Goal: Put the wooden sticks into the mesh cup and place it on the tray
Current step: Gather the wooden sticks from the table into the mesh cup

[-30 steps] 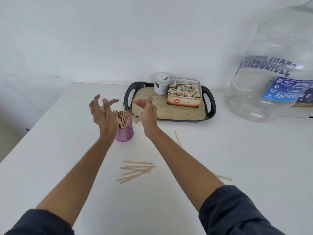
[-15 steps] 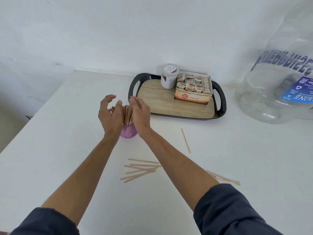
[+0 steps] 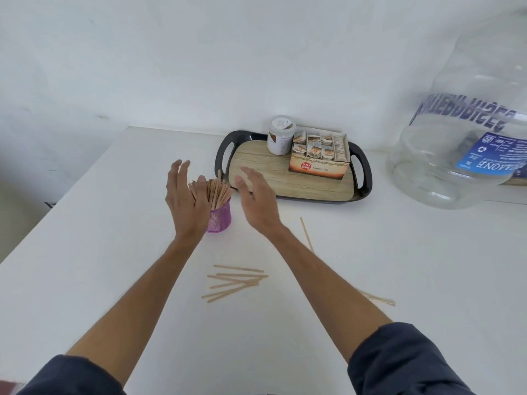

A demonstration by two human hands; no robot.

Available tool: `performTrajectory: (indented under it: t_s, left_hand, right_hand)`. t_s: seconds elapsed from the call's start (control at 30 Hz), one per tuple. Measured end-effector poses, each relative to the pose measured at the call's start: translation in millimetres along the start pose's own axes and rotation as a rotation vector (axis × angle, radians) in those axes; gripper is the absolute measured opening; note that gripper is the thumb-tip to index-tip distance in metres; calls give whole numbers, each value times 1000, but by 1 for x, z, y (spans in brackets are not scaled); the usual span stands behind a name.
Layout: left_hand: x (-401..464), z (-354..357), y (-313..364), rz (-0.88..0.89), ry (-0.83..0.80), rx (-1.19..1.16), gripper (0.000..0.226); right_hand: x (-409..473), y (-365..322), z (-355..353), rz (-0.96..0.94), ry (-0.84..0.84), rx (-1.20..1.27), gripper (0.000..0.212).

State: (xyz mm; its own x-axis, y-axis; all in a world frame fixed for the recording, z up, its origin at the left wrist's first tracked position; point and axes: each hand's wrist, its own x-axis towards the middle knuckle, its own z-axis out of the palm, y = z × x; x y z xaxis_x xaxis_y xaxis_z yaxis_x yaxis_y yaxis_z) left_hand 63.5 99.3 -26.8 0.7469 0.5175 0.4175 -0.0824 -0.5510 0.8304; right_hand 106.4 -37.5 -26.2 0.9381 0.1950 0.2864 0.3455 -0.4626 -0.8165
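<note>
Sticks (image 3: 212,192) mostly fill the purple mesh cup (image 3: 219,220), which stands on the white bench (image 3: 99,252) just in front of the tray's (image 3: 293,182) left handle, not on it yet. The left hand (image 3: 186,202) is spread flat right against the cup's left side, fingers brushing the stick tops, gripping nothing. The right hand (image 3: 258,199) hovers on the cup's other side, also spread and empty, a little apart from it.

So I'd say we're mid-way through the filling step. A loose pile of roughly 7 sticks (image 3: 235,282) lies nearer the person than the cup, 1 single stick (image 3: 306,235) sits off to the cup's right, and a couple more (image 3: 379,299) peek out past the right forearm.

Next move probably means reaching back for that pile, pinching it together and dropping it in upright. The cup looks pretty packed, so knocking it over seems possible.
</note>
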Motion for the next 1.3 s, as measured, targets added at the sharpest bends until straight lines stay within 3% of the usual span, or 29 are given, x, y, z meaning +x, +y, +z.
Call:
performTrajectory:
  t_s: [0.1,0.2,0.3,0.37,0.47,0.53,0.7,0.83,1.03,1.2,1.3]
  left_hand:
    - [-22,-8,4,195,78,15,34]
    - [-48,-15,0,317,14,32,31]
    - [-75,-19,-7,376,-173,148,26]
    - [-89,-22,-12,366,-358,233,30]
    - [-104,-25,-20,341,-644,365,52]
    - [-109,-26,-23,339,-746,450,67]
    - [-114,-29,-22,355,-797,595,78]
    - [-117,-32,-23,371,-848,581,57]
    - [-128,-31,-18,418,-796,446,16]
    - [-138,-24,-11,451,-785,446,11]
    - [-143,-19,-5,462,-807,448,10]
  right_hand:
    - [-15,29,-34,56,0,-194,36]
    - [-36,62,-66,102,-87,-538,33]
    - [-57,89,-90,200,-122,-731,34]
    - [-67,98,-99,255,-127,-725,33]
    - [-77,102,-112,286,-119,-658,21]
    - [-82,102,-118,260,-139,-699,17]
    - [-98,104,-140,217,-225,-773,18]
    - [-117,109,-163,214,-291,-719,16]
    - [-152,117,-199,223,-333,-660,15]
    - [-176,115,-217,255,-362,-604,18]
    - [-187,115,-222,297,-376,-649,40]
